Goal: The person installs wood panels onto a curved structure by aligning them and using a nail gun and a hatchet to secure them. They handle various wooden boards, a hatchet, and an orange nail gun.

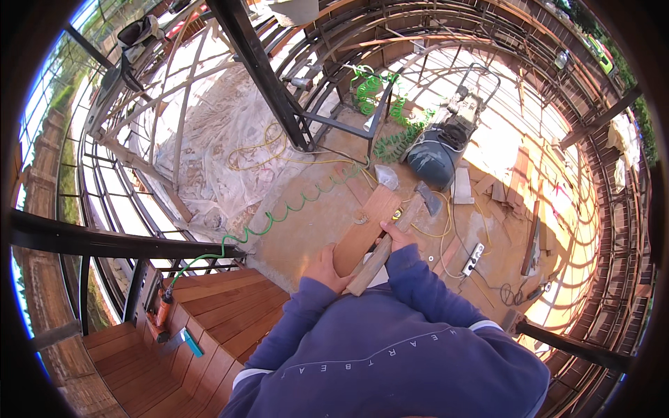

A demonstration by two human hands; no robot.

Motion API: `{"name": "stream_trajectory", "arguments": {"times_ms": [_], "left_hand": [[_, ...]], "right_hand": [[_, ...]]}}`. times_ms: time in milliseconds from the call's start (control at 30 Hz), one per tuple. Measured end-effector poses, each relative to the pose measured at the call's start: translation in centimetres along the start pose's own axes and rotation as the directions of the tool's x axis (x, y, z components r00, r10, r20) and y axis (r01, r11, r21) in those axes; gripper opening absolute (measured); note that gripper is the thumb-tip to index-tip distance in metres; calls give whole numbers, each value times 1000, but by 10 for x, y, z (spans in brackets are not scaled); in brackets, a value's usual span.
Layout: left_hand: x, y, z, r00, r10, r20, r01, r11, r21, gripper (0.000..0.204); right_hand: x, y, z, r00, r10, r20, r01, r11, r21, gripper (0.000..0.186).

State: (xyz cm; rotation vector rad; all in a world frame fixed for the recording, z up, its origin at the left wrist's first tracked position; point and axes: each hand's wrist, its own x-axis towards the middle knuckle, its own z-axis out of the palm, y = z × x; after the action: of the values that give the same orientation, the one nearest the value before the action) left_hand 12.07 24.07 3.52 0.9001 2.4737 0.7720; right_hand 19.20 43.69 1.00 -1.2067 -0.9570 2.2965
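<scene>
In front of my body lies a flat reddish-brown wooden board, slanting away from me. My left hand grips its near left edge. My right hand is closed at its right edge, fingertips against the wood. A narrow, weathered wooden strip runs under my right wrist, beside the board. Just past my right fingers sits a small yellow-and-black item, too small to name surely. A dark blue-grey piece and a clear plastic bag lie beyond the board.
An air compressor stands ahead right, with green coiled hose crossing the floor. A white power strip lies at right among cables. On wooden steps at left rest an orange-and-black tool and a teal-handled tool. Metal posts rise nearby.
</scene>
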Motion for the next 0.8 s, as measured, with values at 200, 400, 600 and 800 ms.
{"name": "stream_trajectory", "arguments": {"times_ms": [200, 400, 600, 800], "left_hand": [[136, 6, 34, 978, 18, 207, -43, 992, 116, 79], [309, -50, 114, 985, -17, 169, -11, 986, 167, 78], [448, -100, 196, 976, -139, 167, 111, 980, 167, 75], [516, -164, 253, 997, -12, 72, -2, 980, 199, 72]], "right_hand": [[105, -25, -43, 991, -46, -129, 42, 998, -36, 19], [202, -28, -108, 978, -165, -131, 87, 884, -459, 32], [301, 29, -158, 987, -116, -114, -23, 589, -808, 31], [396, 78, -162, 888, -429, 168, 309, 284, -908, 36]]}}
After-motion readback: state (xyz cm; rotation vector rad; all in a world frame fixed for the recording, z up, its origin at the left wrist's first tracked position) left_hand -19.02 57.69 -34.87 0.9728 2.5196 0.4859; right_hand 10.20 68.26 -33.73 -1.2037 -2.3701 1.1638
